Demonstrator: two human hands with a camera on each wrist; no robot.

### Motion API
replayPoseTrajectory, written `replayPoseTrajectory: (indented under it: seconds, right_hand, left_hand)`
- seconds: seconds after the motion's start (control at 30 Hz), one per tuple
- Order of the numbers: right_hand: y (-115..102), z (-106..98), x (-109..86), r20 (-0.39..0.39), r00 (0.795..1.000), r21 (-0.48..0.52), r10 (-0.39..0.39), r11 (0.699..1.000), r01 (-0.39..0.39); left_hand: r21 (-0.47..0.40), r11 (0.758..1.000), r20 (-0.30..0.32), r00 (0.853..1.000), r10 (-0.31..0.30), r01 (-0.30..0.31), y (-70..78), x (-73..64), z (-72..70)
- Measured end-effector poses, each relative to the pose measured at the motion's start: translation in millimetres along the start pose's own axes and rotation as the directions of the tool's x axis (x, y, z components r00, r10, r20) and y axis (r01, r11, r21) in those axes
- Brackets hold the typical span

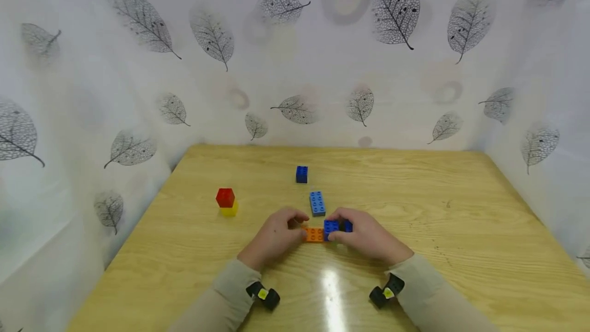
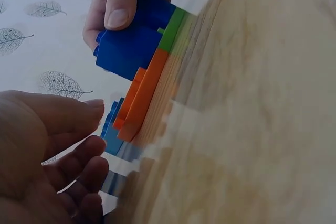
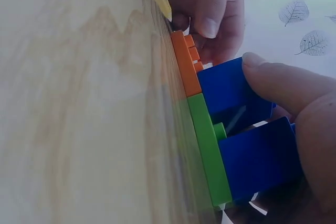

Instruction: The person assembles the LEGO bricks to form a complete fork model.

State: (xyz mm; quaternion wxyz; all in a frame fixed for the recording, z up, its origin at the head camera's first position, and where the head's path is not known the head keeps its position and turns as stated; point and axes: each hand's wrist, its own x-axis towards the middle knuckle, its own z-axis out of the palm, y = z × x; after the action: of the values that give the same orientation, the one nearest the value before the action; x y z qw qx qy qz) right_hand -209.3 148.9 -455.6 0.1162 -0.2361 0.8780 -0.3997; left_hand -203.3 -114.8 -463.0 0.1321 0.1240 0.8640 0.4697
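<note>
An orange flat building brick lies on the table, end to end with a green flat brick. Across their joint sits a blue brick, pinched between thumb and fingers of my right hand. Behind it, a second blue brick stands on the green one, partly under the same hand. My left hand is at the orange brick's left end. Its loosely bent fingers hold nothing, and in the left wrist view a gap shows between fingertips and orange brick.
A light blue long brick lies just beyond the hands, with a dark blue brick farther back. At the left, a red brick sits on a yellow brick. A leaf-patterned curtain encloses the wooden table.
</note>
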Motion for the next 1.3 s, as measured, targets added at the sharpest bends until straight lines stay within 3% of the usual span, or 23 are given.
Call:
replayPoseTrajectory:
  seconds: [0.2, 0.43, 0.6, 0.93, 1.1, 1.3]
  right_hand:
    - [1, 0, 0.1, -0.002, 1.000, 0.022, 0.010, 1.000, -0.010]
    - [4, 2, 0.7, 0.002, 1.000, 0.033, -0.001, 0.999, 0.001]
    - [5, 3, 0.0, 0.005, 1.000, 0.001, -0.008, 1.000, 0.008]
    - [5, 2, 0.5, -0.011, 1.000, -0.010, -0.020, 1.000, 0.019]
    - [5, 3, 1.0, -0.005, 1.000, -0.005, -0.021, 1.000, 0.021]
    - [3, 1, -1.3, -0.014, 1.000, -0.006, 0.001, 1.000, -0.001]
  left_hand:
    - [-0.003, 1.000, -0.047, 0.999, -0.002, 0.001, 7.5, 13.3, -10.2]
    - [0.013, 1.000, -0.117, 0.993, 0.026, -0.024, 8.2, 45.1, -26.9]
    - [0.034, 0.999, -0.137, 0.990, -0.025, 0.030, 4.7, 67.2, -34.5]
    - [0.105, 0.994, -0.072, 0.997, 0.008, 0.000, 5.4, 109.1, -46.2]
    - [0.136, 0.990, -0.054, 0.998, -0.022, 0.029, 4.1, 121.0, -46.4]
    - [0.101, 0.994, -0.057, 0.998, -0.027, 0.033, 1.8, 129.6, -44.9]
